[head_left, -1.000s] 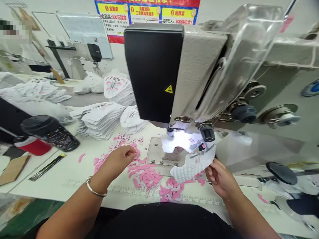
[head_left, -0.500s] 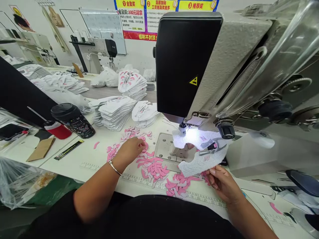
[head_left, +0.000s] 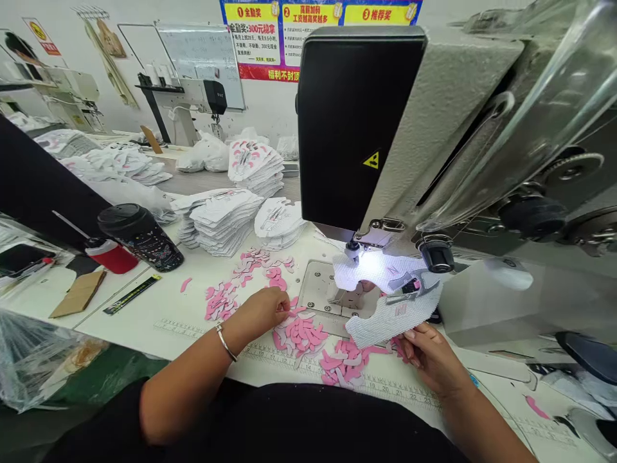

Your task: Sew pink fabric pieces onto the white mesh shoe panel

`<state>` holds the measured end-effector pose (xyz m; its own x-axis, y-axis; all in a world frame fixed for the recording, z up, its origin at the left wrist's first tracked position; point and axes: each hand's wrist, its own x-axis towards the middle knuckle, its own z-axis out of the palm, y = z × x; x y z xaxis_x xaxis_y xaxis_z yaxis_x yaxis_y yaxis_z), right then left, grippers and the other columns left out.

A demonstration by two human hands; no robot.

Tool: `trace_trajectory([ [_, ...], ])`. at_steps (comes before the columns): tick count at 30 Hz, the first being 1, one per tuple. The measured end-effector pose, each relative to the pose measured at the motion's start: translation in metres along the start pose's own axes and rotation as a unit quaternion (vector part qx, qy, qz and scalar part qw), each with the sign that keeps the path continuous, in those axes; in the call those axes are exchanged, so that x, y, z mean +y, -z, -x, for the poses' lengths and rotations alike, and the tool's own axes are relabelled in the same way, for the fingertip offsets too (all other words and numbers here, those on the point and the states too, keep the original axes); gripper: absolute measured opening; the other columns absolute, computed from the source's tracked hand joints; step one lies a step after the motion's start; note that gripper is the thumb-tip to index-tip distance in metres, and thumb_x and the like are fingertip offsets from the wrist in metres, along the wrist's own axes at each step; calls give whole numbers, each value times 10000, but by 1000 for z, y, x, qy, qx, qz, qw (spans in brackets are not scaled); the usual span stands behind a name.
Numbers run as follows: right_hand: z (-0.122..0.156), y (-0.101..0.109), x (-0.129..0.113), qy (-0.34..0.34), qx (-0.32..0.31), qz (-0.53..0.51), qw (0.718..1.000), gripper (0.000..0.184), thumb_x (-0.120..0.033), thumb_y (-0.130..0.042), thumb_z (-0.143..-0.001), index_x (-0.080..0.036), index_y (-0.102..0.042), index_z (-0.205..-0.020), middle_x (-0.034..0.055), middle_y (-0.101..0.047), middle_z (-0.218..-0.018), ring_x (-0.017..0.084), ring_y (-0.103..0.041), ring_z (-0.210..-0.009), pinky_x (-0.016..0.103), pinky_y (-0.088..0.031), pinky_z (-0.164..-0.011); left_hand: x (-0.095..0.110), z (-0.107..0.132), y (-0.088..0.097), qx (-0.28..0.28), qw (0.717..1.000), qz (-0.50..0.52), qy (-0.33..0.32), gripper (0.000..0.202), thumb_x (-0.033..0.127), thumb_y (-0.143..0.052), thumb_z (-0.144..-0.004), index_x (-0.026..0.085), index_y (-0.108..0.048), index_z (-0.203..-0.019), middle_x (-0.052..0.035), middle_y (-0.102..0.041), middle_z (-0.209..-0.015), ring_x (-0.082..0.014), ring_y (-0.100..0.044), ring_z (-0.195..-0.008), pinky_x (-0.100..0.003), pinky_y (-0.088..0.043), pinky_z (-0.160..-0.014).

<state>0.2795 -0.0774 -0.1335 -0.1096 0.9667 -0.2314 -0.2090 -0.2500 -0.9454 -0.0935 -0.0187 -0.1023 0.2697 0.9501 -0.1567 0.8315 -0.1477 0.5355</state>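
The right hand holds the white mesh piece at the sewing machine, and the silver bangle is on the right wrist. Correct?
No: the head view shows the silver bangle on the left wrist. The right hand does hold the white mesh piece at the sewing machine.

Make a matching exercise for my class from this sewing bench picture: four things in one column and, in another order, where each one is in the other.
Things:
1. Left hand
2. Right hand
3. Mesh piece
4. Black tumbler

Places:
A. Beside the white stacks
B. Under the sewing machine
C. Over the pink pieces
D. Holding the mesh piece's edge

Pairs: 1-C, 2-D, 3-B, 4-A
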Motion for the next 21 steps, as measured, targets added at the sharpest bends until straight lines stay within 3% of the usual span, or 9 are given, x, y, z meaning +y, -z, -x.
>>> trace_trajectory([
  [4, 6, 9, -12, -13, -39, 94, 995, 351, -497, -679, -826, -182, -556, -729, -32, -538, -573, 71, -380, -485, 203, -261, -468, 9, 10, 22, -37, 997, 59, 8, 100, 280, -584, -811, 207, -584, -743, -6, -588, -706, -187, -539, -652, -290, -374, -584],
  [6, 15, 14, -28, -35, -109, 173, 978, 335, -475, -666, -842, -183, -547, -727, -24, -548, -617, 81, -420, -521, 198, -270, -473, 16, 16, 38, -54, 990, 130, 1, 155, 349, -602, -837, 206, -580, -782, 9, -560, -694, -167, -520, -637, -273, -378, -577],
  [8, 26, 12, -52, -32, -214, 248, 944, 310, -451, -668, -842, -182, -560, -731, -19, -549, -624, 97, -464, -543, 206, -306, -481, 28, 20, 53, -57, 956, 289, 6, 208, 396, -664, -830, 210, -603, -901, 13, -554, -736, -157, -519, -670, -268, -401, -614],
  [10, 36, -1, -79, 89, -270, 315, 906, 287, -413, -616, -891, -182, -579, -726, -9, -563, -625, 108, -493, -580, 232, -374, -549, 46, 21, 65, -43, 909, 414, 0, 293, 401, -728, -807, 218, -615, -1006, 10, -565, -778, -148, -522, -699, -271, -422, -655],
  [12, 41, -22, -103, 253, -239, 379, 858, 229, -321, -551, -944, -191, -597, -761, -5, -577, -667, 115, -520, -634, 256, -420, -633, 69, 18, 71, -22, 881, 473, -20, 284, 389, -777, -777, 202, -619, -921, 7, -569, -764, -137, -515, -682, -260, -413, -645],
  [14, 35, -48, -118, 372, -156, 430, 808, 146, -237, -527, -959, -204, -622, -854, 7, -616, -756, 126, -565, -700, 259, -443, -656, 94, 12, 71, 1, 864, 502, -29, 278, 374, -800, -758, 187, -603, -819, 2, -577, -745, -135, -520, -682, -255, -409, -647],
  [16, 22, -72, -122, 471, -52, 484, 735, 117, -207, -545, -949, -212, -639, -1019, 55, -667, -960, 190, -612, -919, 345, -490, -824, 116, 4, 66, 36, 858, 511, -42, 264, 347, -812, -746, 179, -614, -791, -6, -593, -773, -136, -530, -731, -249, -417, -691],
  [18, 4, -88, -116, 490, 20, 551, 675, 218, -221, -564, -939, -212, -627, -1147, 105, -661, -1108, 266, -601, -1046, 463, -491, -914, 130, -5, 59, 63, 845, 529, -55, 239, 332, -811, -744, 177, -639, -805, -10, -610, -824, -137, -537, -789, -246, -424, -751],
  [21, -20, -99, -98, 500, 50, 574, 647, 240, -204, -563, -937, -174, -611, -1170, 132, -667, -1074, 297, -607, -1075, 504, -519, -918, 137, -15, 46, 56, 827, 556, -60, 217, 332, -794, -757, 176, -651, -806, -7, -612, -842, -138, -534, -809, -254, -424, -788],
])
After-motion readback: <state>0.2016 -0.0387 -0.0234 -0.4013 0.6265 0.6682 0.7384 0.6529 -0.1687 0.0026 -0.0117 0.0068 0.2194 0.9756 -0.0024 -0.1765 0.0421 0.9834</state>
